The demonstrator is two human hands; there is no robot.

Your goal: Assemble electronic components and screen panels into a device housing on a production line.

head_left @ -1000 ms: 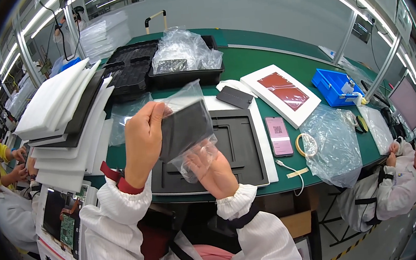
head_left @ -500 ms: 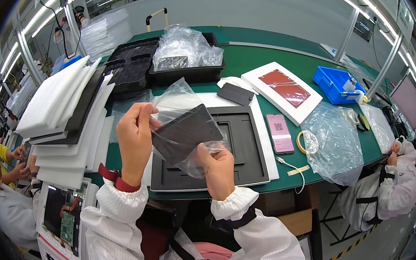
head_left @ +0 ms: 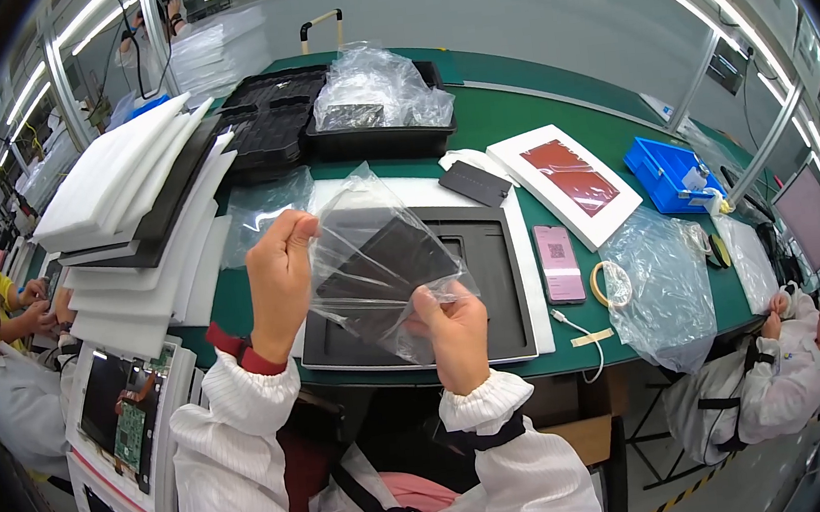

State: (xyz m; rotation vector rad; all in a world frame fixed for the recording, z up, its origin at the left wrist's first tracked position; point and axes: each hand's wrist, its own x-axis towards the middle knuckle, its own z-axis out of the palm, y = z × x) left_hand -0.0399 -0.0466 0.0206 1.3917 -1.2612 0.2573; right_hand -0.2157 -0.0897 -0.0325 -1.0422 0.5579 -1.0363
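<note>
Between my two hands a clear plastic bag [head_left: 357, 197] is stretched above the work surface, with a dark flat rectangular panel [head_left: 383, 259] inside it. My left hand [head_left: 279, 283] is closed, pinching the bag's left edge. At its lower right, my right hand [head_left: 457, 335] grips the bag with thumb and fingers. Below lies a black moulded tray [head_left: 499, 282] with recesses, partly hidden by the bag, on a white sheet [head_left: 538, 318]. A second dark flat piece [head_left: 474, 183] rests behind the tray. Another clear bag [head_left: 267, 210] lies beyond my left hand.
Left stands a tall stack of white foam sheets [head_left: 113, 201]. Behind, a black bin [head_left: 384, 143] holds crumpled plastic. Rightward are a white frame [head_left: 540, 194] with a reddish window, a phone [head_left: 559, 263], a tape roll [head_left: 612, 284], a plastic bag [head_left: 666, 300] and a blue bin [head_left: 657, 178]. People sit on both sides.
My right hand has moved right and slightly down, pulling the bag out wider and tauter. My left hand now pinches the bag's edge, no longer close against the panel's corner. The view has shifted slightly.
</note>
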